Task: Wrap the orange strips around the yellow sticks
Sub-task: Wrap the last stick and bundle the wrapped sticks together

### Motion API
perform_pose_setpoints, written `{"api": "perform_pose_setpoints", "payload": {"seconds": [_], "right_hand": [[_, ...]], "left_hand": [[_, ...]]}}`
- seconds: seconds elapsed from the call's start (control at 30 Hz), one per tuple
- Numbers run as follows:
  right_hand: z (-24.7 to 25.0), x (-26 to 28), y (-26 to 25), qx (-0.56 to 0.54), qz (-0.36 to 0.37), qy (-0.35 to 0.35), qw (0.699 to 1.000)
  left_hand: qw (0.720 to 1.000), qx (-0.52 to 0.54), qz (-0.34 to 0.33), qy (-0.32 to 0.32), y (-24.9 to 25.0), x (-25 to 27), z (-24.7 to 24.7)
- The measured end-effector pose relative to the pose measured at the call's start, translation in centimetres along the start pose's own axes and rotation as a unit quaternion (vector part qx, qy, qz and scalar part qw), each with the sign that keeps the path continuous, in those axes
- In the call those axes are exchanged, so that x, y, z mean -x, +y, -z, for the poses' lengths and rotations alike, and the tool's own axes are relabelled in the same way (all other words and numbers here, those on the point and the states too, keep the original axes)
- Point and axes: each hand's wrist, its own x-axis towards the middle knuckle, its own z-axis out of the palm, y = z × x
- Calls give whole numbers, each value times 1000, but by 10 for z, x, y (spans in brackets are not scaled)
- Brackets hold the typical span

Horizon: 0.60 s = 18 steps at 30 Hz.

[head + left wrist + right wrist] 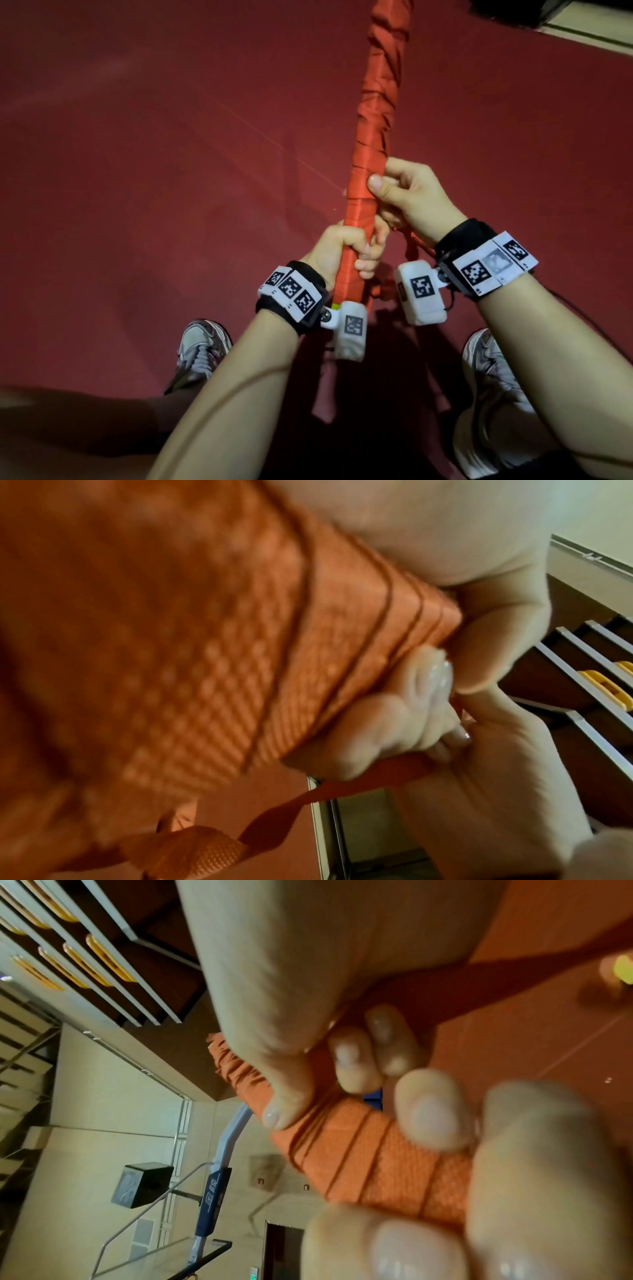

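Both forearms reach in from below, each wearing a black wristband [294,291] with printed markers; the left hand [337,248] has its fingers curled round the stick [375,137], now almost wholly covered in orange strip [356,205], with a sliver of yellow by the wrist. Just above, the right hand [407,198] grips the wrapping, thumb pressed flat. Beneath lie dark red floor [137,154] and two pale sneakers [202,346]; the stick's far end runs out of view

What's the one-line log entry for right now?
left hand: grips wrapped stick | right hand: grips it just above | orange strip: loose tail hangs below | stage: wrapping near end
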Motion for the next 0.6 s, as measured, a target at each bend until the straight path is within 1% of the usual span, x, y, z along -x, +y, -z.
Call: {"api": "perform_pose_setpoints", "payload": {"seconds": [0.03, 0.1, 0.13, 0.17, 0.2, 0.23, 0.27, 0.3, 0.33, 0.37, 0.4, 0.43, 0.5, 0.57, 0.6], "right_hand": [[-1, 0, 2, 0, -5, 6, 1000], [-3, -1, 8, 17, -9, 63, 998], [-4, -2, 11, 41, -8, 101, 994], [-4, -3, 15, 66, -6, 133, 989], [-4, -3, 17, 85, -8, 154, 984], [-4, -4, 19, 96, -13, 165, 981], [-5, -3, 19, 96, -19, 162, 982], [-6, -1, 18, 84, -20, 150, 985], [-6, 0, 15, 72, -18, 135, 988], [-6, 0, 12, 64, -11, 116, 991], [-5, 0, 8, 68, -6, 97, 993], [-4, 0, 3, 69, 2, 76, 995], [0, -1, -6, 70, 6, 47, 996], [7, -3, -7, 58, 1, 39, 998], [8, -3, -7, 52, -2, 38, 998]], "left_hand": [[1000, -10, 3, 24, 0, 0, -3], [993, -54, -13, 105, 0, -3, -7], [983, -90, -30, 158, -1, -7, -5], [966, -142, -48, 209, -1, -11, -3], [943, -205, -64, 254, -3, -15, -1], [910, -274, -71, 302, -6, -18, 1], [870, -337, -66, 355, -10, -19, 1], [823, -389, -62, 409, -12, -17, -1], [781, -426, -68, 451, -13, -16, -3], [756, -443, -84, 474, -12, -15, -2], [749, -443, -110, 480, -10, -15, 0], [762, -425, -136, 468, -6, -14, 2], [824, -342, -178, 416, 0, -13, 9], [892, -237, -172, 343, 1, -10, 10], [923, -193, -157, 295, 1, -8, 8]]}}
